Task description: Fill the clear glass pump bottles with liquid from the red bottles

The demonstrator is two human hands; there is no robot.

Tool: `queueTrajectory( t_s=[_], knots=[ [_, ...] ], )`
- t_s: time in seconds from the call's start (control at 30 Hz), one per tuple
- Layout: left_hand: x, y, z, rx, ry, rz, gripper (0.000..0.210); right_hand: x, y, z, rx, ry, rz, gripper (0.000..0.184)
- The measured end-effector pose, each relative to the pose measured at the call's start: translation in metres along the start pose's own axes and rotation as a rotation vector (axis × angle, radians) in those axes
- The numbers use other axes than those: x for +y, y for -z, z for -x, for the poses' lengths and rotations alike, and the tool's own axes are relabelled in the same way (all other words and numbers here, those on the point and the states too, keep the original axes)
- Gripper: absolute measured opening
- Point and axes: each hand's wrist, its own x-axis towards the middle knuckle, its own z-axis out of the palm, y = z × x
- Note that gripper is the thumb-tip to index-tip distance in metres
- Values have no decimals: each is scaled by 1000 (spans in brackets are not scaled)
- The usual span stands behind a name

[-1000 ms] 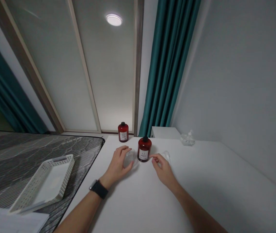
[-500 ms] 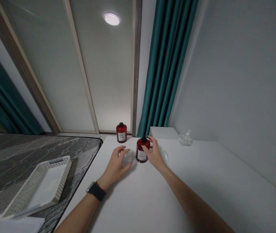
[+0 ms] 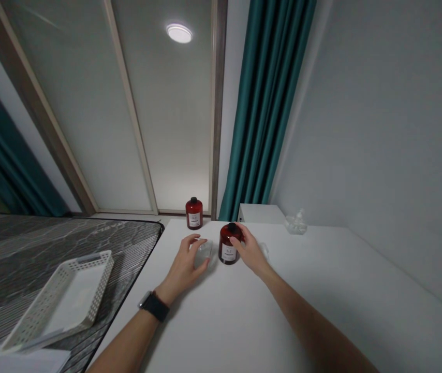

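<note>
Nearest, btm L corner of frame: white papers, w/ a white perforated basket just beyond, lower L, on a grey patterned surface. White desk fills btm ctr and runs off to lower R. My forearms come in from the btm edge; dark-banded watch on my L wrist.

My L hand, just below ctr: thumb & fingers apart, curved around a small clear container; can't tell if I'm actually touching it. My R hand, a bit R of ctr, is clamped on the near red bottle, thumb in front, fingers round its R side nr the top. Bottle's abt upright, below ctr of frame, black cap, white label facing me; can't tell if its base touches the desk. Another clear item is partly hidden behind my R hand; can't make it out.

Farther: 2nd red bottle, upright nr desk's far edge, L of the near one. Clear glass-like item off to R, beside a white box. Beyond: teal curtain, upper ctr; frosted panels, upper L.
</note>
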Motion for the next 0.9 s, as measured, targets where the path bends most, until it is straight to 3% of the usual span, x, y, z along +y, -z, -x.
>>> queueTrajectory(
  t_s=[0.33,0.57,0.9],
  knots=[
    [-4,-3,3,-18,5,-9,45,-9,26,44,-40,7,6,49],
    [-3,-2,2,1,18,-20,45,-7,26,56,-8,18,20,54],
    [30,10,-1,115,-98,39,34,-7,34,68,13,-19,-67,49]
  ],
)
